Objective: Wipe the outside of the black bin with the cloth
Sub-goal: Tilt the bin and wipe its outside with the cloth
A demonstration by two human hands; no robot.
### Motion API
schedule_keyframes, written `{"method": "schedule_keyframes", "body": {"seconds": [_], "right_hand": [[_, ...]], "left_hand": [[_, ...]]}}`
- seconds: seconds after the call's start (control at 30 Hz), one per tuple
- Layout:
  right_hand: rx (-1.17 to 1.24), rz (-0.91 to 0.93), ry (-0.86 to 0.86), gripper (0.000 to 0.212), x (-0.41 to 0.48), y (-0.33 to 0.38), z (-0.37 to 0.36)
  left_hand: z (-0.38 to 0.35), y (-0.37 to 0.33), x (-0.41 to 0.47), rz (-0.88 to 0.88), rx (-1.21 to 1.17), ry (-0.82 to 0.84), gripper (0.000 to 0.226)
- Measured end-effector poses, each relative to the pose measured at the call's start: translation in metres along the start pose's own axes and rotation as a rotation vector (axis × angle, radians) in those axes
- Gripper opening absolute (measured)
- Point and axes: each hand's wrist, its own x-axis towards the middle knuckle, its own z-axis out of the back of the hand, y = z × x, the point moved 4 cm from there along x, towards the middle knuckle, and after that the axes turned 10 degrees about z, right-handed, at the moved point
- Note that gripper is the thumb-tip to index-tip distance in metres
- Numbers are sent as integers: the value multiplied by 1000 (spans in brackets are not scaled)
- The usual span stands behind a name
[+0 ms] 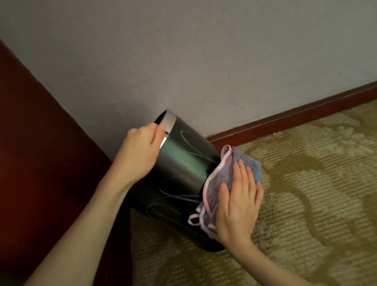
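Observation:
The black bin (181,171) is tilted on the carpet, its silver-rimmed mouth pointing up toward the wall. Pale chalk-like scribbles mark its side. My left hand (138,154) grips the rim, thumb outside and fingers hidden inside the mouth. A blue-grey cloth with pink edging (226,173) lies bunched against the bin's right side, near its base. My right hand (236,207) presses flat on the cloth with its fingers spread, holding it to the bin wall.
A dark reddish wooden panel (25,168) stands close on the left of the bin. A grey wall (198,62) with a red-brown skirting board (294,117) runs behind. Patterned olive carpet (324,199) stretches to the right.

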Motion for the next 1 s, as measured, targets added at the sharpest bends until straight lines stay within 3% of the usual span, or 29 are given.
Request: {"method": "schedule_keyframes", "body": {"seconds": [0.13,0.3,0.5,0.63,0.87,1.0], "right_hand": [[63,-8,13,59,15,-4,3],[193,-100,147,53,53,-18,5],[269,-257,421,32,90,-36,-10],[250,-265,548,34,108,-34,-22],[145,-222,441,32,96,-12,-17],[143,-169,202,58,77,12,-2]], "left_hand": [[3,-1,-7,-38,-44,24,41],[5,-4,-15,-79,-87,38,40],[9,0,-29,-107,-150,48,41],[11,8,-35,-79,-173,40,40],[13,13,-28,-14,-152,44,41],[9,4,-18,4,-102,27,41]]}}
